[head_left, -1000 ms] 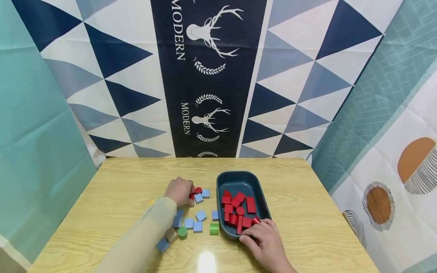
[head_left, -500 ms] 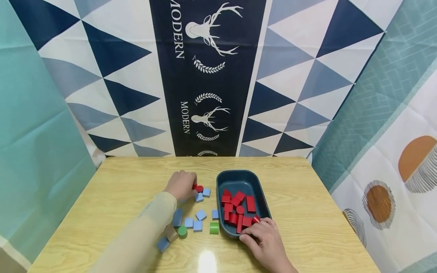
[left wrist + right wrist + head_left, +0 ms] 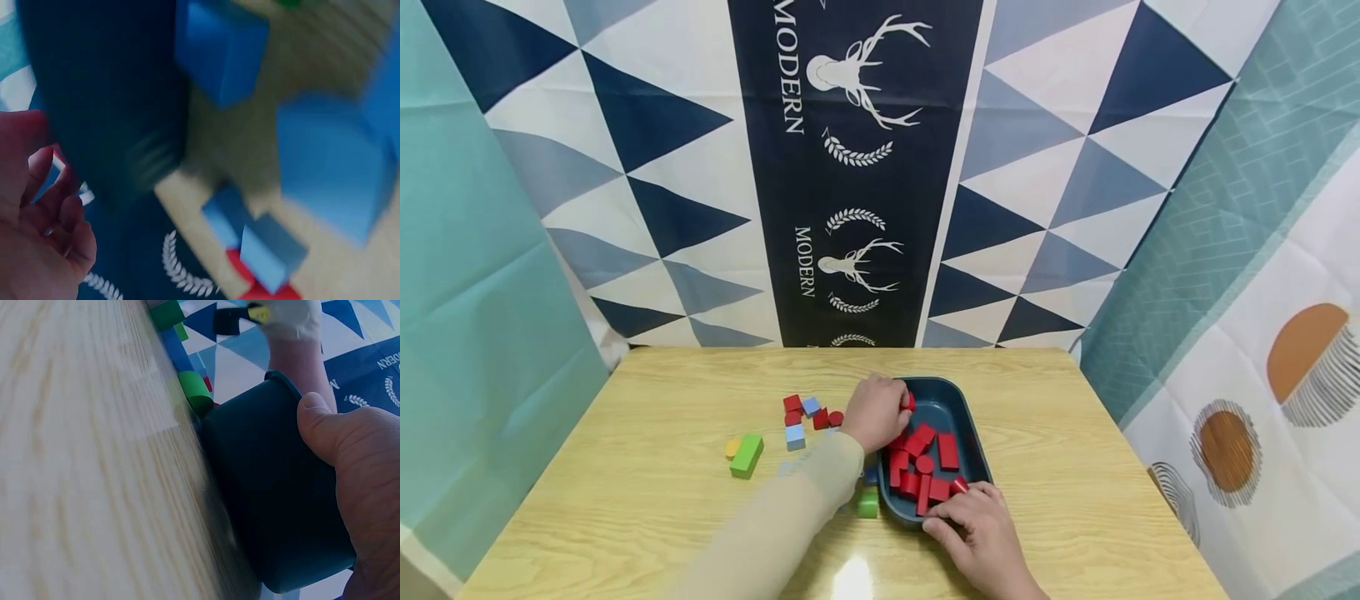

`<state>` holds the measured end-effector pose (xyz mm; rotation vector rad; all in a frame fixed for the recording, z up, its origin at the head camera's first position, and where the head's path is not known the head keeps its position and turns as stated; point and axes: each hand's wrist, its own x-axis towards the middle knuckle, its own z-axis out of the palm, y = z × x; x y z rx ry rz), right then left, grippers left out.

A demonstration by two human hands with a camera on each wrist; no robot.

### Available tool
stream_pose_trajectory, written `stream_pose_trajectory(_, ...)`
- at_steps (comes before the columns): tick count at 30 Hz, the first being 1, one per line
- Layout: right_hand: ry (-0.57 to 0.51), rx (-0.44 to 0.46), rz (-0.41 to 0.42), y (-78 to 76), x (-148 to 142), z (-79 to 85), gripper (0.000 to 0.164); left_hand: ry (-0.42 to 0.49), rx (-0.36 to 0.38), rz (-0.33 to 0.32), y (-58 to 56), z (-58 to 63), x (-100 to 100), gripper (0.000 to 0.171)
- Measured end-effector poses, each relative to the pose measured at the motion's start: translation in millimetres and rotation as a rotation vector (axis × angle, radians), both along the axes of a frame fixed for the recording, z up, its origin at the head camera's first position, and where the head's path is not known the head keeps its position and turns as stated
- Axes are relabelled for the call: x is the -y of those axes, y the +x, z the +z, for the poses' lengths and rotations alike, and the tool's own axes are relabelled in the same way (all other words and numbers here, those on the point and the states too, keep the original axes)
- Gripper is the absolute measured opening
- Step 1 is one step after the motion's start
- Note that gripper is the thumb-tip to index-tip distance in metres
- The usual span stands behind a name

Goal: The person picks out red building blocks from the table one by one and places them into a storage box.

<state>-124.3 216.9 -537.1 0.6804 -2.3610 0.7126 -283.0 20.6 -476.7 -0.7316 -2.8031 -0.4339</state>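
My left hand (image 3: 876,410) is over the far left side of the dark blue plastic bin (image 3: 976,437), its fingers pinching a red block (image 3: 912,402) that is mostly hidden. In the left wrist view, the fingers (image 3: 78,244) are curled beside the bin's dark wall (image 3: 112,106). Several red blocks (image 3: 948,452) of mixed shapes lie in the near half of the bin. My right hand (image 3: 981,533) grips the bin's near right rim. From the right wrist, its thumb (image 3: 315,412) shows pressed on the outer wall (image 3: 275,494).
Left of the bin lie more red blocks (image 3: 793,403), light blue blocks (image 3: 795,437), a green rectangular block (image 3: 747,456) and a yellow piece (image 3: 732,448). A green half-round block (image 3: 868,503) stands by the bin's near left corner. My left sleeve covers other blocks.
My left hand has moved right from the loose blocks on the left to over the bin, carrying a red block. The right hand has stayed at the bin's rim.
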Motion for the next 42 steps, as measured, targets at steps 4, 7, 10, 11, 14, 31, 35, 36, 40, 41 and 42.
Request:
stream_pose_trajectory(4, 0.003, -0.002, 0.002, 0.7, 1.7, -2.3, 0.018, -0.104, -0.042, 0.047, -1.7, -18.0, -11.6, 0.023)
stream_pose_trajectory(7, -0.008, -0.021, 0.018, -0.4, 2.1, -1.8, 0.016, -0.156, -0.061, 0.086, -2.8, -24.6, -15.0, 0.021)
stream_pose_trajectory(10, -0.018, -0.038, 0.032, -1.5, 1.4, -1.0, 0.014, -0.174, -0.037, 0.102, -2.7, -26.2, -16.0, 0.016)
stream_pose_trajectory(11, -0.022, -0.036, 0.033, -1.5, 1.2, -1.0, 0.013, -0.170, -0.017, 0.098, -2.7, -26.7, -15.8, 0.016)
stream_pose_trajectory(14, -0.023, -0.025, 0.030, -1.7, 0.9, -1.7, 0.014, -0.155, 0.038, 0.085, -1.4, -27.4, -14.3, 0.019)
stream_pose_trajectory(31, -0.143, -0.033, -0.039, -1.0, -0.8, -3.3, 0.024, -0.057, 0.079, 0.068, -0.3, -24.5, -12.3, 0.014)
stream_pose_trajectory(35, -0.139, -0.018, -0.033, -1.1, -3.8, -5.0, 0.025, -0.039, 0.056, 0.078, 1.0, -26.8, -11.2, 0.016)
stream_pose_trajectory(36, -0.128, -0.017, -0.032, -1.0, -4.3, -5.4, 0.025, -0.020, 0.045, 0.080, 1.8, -26.8, -10.1, 0.017)
stream_pose_trajectory(40, -0.086, -0.001, -0.032, -0.4, -5.5, -6.1, 0.024, 0.108, -0.051, 0.101, -1.0, -25.9, -0.1, 0.021)
stream_pose_trajectory(41, -0.079, 0.005, -0.033, -0.4, -5.6, -5.8, 0.023, 0.154, -0.061, 0.114, -2.8, -23.2, 5.2, 0.021)
stream_pose_trajectory(42, -0.075, 0.009, -0.032, -0.2, -5.7, -5.3, 0.022, 0.197, -0.068, 0.131, -5.2, -20.3, 11.8, 0.021)
